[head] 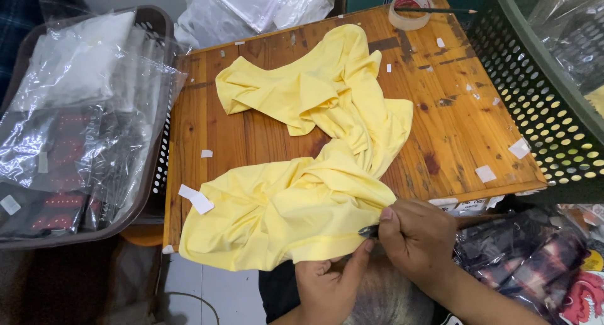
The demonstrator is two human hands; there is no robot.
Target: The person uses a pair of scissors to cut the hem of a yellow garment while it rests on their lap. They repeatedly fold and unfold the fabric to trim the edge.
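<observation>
Yellow garment [314, 174]: soft pale-yellow cloth, crumpled and twisted at its middle, lay across the wooden worktop [465, 111] from near the far edge down to the near edge, its lower bunch spilling over that edge towards the person.

Right hand [418, 234]: at the near edge, towards the right corner, fingers closed round a small dark tool [369, 231] whose tip met the hem of the cloth. What kind of tool it was could not be told.

Left hand [327, 284]: below the near edge, beside the right hand, thumb up against the hanging hem; whether the fingers pinched the cloth could not be told.

Roll of tape [409, 10]: pale, lying flat at the far right corner of the worktop.

Pencil [434, 10]: thin and dark, resting across the top of the roll, point towards the right.

Paper scraps [196, 199]: small white pieces scattered over the boards, one larger piece at the near left beside the cloth, others along the right edge.

Brown basket [154, 23]: perforated plastic, standing off the left edge, filled with clear plastic bags [75, 111] of packed items.

Green basket [535, 86]: perforated, off the right edge.

More clear bags [251, 7]: heaped beyond the far edge.
</observation>
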